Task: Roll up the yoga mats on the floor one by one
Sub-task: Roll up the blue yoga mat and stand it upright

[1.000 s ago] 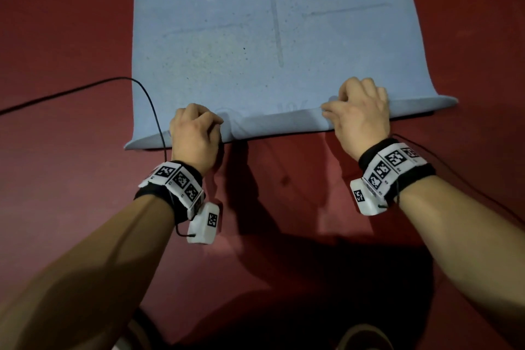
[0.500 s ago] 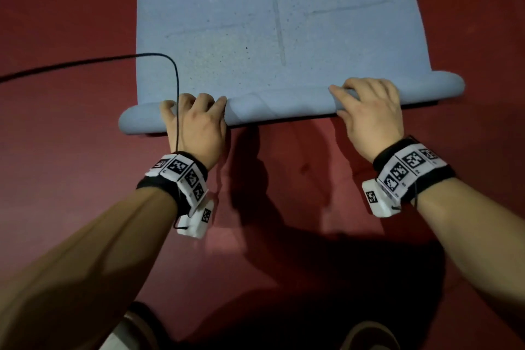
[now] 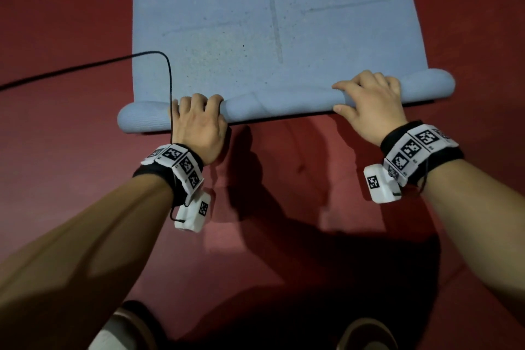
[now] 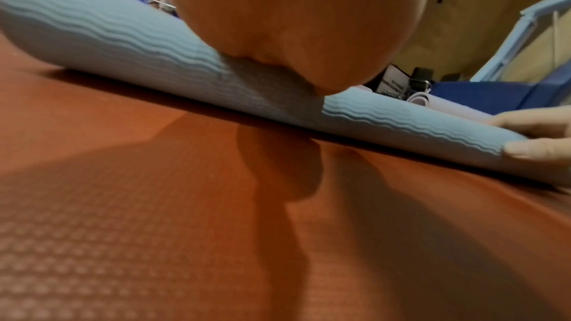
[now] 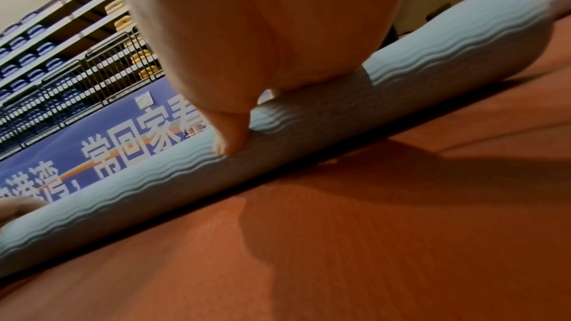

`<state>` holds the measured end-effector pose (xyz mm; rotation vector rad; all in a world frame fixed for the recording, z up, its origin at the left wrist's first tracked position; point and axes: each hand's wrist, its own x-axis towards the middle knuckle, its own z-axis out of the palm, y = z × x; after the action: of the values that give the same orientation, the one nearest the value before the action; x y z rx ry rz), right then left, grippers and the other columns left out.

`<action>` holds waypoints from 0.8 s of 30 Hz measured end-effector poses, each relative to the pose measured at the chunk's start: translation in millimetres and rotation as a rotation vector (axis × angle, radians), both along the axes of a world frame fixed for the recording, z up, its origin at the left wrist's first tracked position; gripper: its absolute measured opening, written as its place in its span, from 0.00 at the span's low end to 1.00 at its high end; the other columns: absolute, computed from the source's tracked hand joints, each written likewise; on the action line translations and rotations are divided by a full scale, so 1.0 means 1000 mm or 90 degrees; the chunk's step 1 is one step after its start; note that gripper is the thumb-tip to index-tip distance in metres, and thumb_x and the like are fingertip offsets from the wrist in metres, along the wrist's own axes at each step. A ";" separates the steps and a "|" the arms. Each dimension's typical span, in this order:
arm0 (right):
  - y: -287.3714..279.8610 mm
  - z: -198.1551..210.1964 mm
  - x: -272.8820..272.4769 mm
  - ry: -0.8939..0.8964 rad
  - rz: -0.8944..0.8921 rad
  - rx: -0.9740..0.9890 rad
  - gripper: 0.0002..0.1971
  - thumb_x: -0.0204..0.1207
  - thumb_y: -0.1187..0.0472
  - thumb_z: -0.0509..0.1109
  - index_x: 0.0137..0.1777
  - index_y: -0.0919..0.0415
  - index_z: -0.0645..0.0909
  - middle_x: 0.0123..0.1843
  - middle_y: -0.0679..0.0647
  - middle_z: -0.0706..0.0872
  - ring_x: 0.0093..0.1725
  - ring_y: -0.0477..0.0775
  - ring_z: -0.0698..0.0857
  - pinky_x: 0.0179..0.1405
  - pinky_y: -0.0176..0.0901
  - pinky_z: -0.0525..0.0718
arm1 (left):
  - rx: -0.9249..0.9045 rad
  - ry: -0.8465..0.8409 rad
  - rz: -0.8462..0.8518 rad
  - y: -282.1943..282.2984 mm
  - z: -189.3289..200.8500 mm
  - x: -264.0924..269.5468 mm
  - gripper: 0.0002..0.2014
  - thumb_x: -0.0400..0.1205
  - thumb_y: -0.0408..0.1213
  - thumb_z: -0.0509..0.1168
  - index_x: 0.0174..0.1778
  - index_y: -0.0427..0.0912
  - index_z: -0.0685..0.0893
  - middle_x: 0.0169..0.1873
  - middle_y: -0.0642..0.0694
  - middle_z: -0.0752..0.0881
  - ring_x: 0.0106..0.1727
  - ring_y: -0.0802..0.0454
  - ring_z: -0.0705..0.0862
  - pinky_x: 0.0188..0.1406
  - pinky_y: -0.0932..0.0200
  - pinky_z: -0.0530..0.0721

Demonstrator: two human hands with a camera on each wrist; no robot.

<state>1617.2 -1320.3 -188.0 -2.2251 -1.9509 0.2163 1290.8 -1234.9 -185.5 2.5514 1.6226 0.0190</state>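
A blue yoga mat (image 3: pixel 227 23) lies flat on the red floor and stretches away from me. Its near end is wound into a thin roll (image 3: pixel 284 105). My left hand (image 3: pixel 199 119) grips the roll near its left end, fingers curled over the top. My right hand (image 3: pixel 369 105) grips it near the right end, thumb against the front. The left wrist view shows the roll's wavy ribbed underside (image 4: pixel 108 40) under my palm (image 4: pixel 293 21). In the right wrist view my thumb (image 5: pixel 231 140) presses on the roll (image 5: pixel 401 75).
A black cable (image 3: pixel 85 68) runs from the left over the mat's near left corner to my left wrist. My shoes (image 3: pixel 130 327) are at the bottom edge. A pale rolled mat (image 4: pixel 432 104) lies beyond, near blue pads. Red floor (image 3: pixel 284 207) surrounds the mat.
The near edge, only folded over a second ago, is now a round roll. Both hands have moved forward with it and curled over its top. The cable has shifted onto the mat.
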 end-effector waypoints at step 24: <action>-0.017 -0.007 0.003 0.054 0.036 -0.024 0.14 0.82 0.51 0.69 0.64 0.52 0.84 0.55 0.55 0.83 0.61 0.61 0.78 0.67 0.56 0.63 | -0.072 0.005 -0.039 -0.008 -0.002 -0.011 0.19 0.89 0.52 0.55 0.70 0.45 0.77 0.56 0.40 0.78 0.58 0.35 0.75 0.58 0.37 0.69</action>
<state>1619.8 -1337.1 -195.1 -2.1464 -1.9827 0.3523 1279.6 -1242.7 -187.4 2.5167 1.5023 -0.0849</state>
